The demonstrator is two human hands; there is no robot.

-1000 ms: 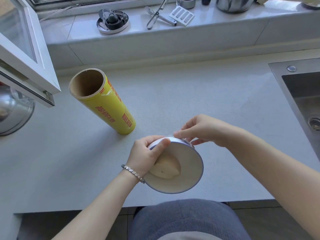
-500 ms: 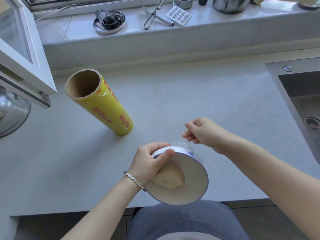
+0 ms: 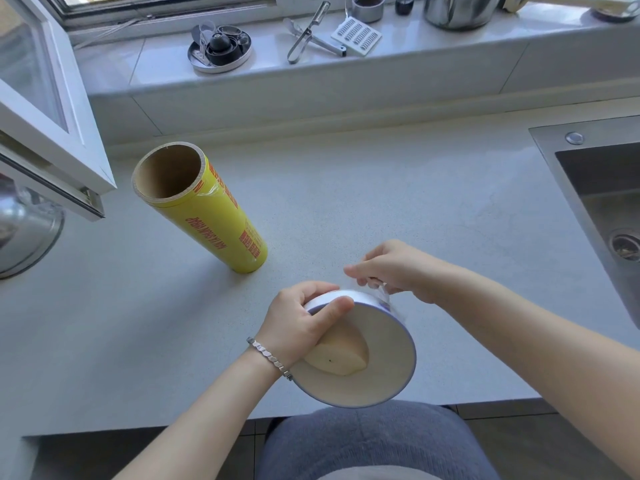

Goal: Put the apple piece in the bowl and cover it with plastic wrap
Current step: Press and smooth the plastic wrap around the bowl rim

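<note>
left hand: clamped on the bowl's near-left rim, thumb hooked over the edge, fingers round the outside wall.
right hand: at the far side of the bowl, fingers curled, pinching a bit of plastic wrap against the outer wall.
bowl: white, thin blue rim, lifted and tipped so the mouth faces the camera; held over the front edge of the counter.
apple piece: inside the bowl, pale cut face up, lying against the bottom, partly hidden behind the left thumb.
plastic wrap: clear film visible only as a crinkled strip at the bowl's far-right rim, under the right fingers; cannot tell whether it spans the mouth.
roll: yellow with red print, standing on end on the counter, open cardboard core on top, left of and behind the bowl, not touching it.
bracelet: silver links on the left wrist.
sink: steel, right edge of the counter, well apart from the hands.
window ledge: peeler, small grater, round dish of dark parts, metal pot.
far left: open window frame, a shiny metal pot below it.
</note>
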